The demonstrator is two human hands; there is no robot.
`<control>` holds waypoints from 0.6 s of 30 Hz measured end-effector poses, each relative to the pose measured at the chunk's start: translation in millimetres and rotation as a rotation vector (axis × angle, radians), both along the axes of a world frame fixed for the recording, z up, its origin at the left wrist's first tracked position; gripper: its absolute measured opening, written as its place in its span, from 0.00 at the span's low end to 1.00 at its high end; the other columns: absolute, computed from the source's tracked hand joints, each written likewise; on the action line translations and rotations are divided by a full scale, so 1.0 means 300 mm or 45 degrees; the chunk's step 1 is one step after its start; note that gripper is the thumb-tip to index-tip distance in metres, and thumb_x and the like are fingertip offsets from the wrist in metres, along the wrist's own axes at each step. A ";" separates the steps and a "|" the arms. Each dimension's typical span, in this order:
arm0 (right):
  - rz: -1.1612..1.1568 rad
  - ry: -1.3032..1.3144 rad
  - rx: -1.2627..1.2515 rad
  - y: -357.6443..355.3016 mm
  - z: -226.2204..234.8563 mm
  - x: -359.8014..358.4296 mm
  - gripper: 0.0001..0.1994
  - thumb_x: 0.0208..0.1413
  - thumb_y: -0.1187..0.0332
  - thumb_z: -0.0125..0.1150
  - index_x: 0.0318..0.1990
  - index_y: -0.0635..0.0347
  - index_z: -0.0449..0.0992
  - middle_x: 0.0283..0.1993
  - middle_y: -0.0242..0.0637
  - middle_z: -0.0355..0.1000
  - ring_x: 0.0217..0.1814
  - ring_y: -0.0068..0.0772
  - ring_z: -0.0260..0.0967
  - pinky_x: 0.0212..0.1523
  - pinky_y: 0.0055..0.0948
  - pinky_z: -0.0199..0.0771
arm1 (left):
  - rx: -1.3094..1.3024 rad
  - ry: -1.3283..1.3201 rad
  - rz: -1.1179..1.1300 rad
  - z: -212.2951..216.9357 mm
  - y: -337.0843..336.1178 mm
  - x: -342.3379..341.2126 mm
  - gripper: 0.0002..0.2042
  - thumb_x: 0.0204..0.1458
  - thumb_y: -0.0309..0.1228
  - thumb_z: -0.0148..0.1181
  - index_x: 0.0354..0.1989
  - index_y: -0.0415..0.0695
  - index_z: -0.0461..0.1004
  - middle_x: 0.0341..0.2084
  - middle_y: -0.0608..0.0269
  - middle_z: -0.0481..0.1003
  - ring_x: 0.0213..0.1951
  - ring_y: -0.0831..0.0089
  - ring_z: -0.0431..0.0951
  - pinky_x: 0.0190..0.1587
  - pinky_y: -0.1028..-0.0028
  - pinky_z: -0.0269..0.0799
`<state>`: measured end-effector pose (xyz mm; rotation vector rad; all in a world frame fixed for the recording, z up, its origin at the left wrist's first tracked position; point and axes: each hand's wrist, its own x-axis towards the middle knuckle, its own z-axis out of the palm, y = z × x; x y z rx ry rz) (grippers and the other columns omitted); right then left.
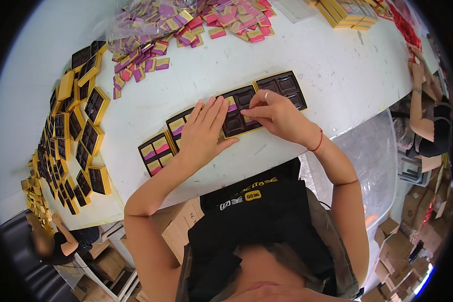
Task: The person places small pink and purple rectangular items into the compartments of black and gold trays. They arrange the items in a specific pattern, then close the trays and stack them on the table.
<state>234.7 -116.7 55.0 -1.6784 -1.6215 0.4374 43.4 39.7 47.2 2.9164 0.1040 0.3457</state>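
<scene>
A slanting row of gold boxes with dark trays lies before me. My left hand (204, 128) rests flat across the middle boxes, fingers stretched out. The leftmost box (162, 136) has small gold squares with pink or purple in its compartments. The box beside it (173, 112) also holds squares and is partly under my left hand. My right hand (279, 118), with a ring and red cord, pinches over the third box (233, 125). A purple-and-gold square (250, 121) shows below its fingers; what the pinch holds is hidden. The rightmost box (285, 85) has bare compartments.
A heap of wrapped purple, pink and gold squares (151, 25) lies at the back, partly under clear plastic. Many gold boxes with dark trays (88, 138) are piled left. Gold boxes (345, 12) stand back right. Other people (428, 126) are at both sides; cartons (412, 206) lie right.
</scene>
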 end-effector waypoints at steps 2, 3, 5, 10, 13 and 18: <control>-0.004 -0.169 0.092 -0.010 -0.024 -0.013 0.13 0.49 0.79 0.65 0.44 0.59 0.81 0.41 0.36 0.75 0.46 0.38 0.73 0.40 0.30 0.74 | 0.007 0.041 0.019 0.004 -0.004 0.000 0.44 0.37 0.48 0.74 0.63 0.38 0.64 0.61 0.52 0.66 0.65 0.54 0.62 0.67 0.55 0.55; -0.007 -0.300 0.168 -0.018 -0.041 -0.017 0.13 0.49 0.78 0.66 0.44 0.59 0.81 0.43 0.35 0.75 0.49 0.39 0.72 0.42 0.32 0.74 | 0.014 0.059 0.031 0.007 -0.003 0.002 0.44 0.38 0.49 0.73 0.63 0.38 0.64 0.61 0.53 0.66 0.66 0.55 0.61 0.68 0.54 0.53; -0.006 -0.490 0.209 -0.048 -0.047 -0.025 0.15 0.48 0.75 0.68 0.45 0.59 0.80 0.48 0.34 0.74 0.56 0.41 0.69 0.47 0.36 0.72 | 0.046 0.094 0.040 0.008 -0.007 0.001 0.43 0.39 0.51 0.71 0.63 0.38 0.64 0.61 0.54 0.65 0.66 0.55 0.60 0.68 0.54 0.52; 0.000 -0.650 0.048 -0.111 -0.001 -0.070 0.15 0.48 0.62 0.69 0.42 0.59 0.80 0.61 0.35 0.68 0.65 0.44 0.61 0.58 0.42 0.63 | 0.227 0.150 0.031 0.004 -0.022 0.003 0.41 0.44 0.52 0.68 0.62 0.36 0.64 0.63 0.54 0.63 0.66 0.56 0.59 0.69 0.53 0.50; 0.046 -0.500 0.115 -0.074 0.015 -0.024 0.15 0.49 0.60 0.68 0.42 0.58 0.79 0.55 0.38 0.69 0.64 0.46 0.61 0.58 0.42 0.63 | 0.323 0.135 -0.026 0.050 -0.010 0.034 0.33 0.47 0.49 0.66 0.57 0.39 0.70 0.58 0.53 0.68 0.62 0.57 0.66 0.65 0.56 0.57; -0.312 -0.347 0.107 0.216 0.010 0.217 0.14 0.52 0.68 0.65 0.45 0.61 0.75 0.43 0.47 0.74 0.46 0.49 0.71 0.46 0.41 0.72 | -0.253 -0.210 0.184 0.064 0.247 0.261 0.11 0.54 0.34 0.62 0.42 0.43 0.75 0.40 0.56 0.76 0.45 0.53 0.76 0.45 0.61 0.72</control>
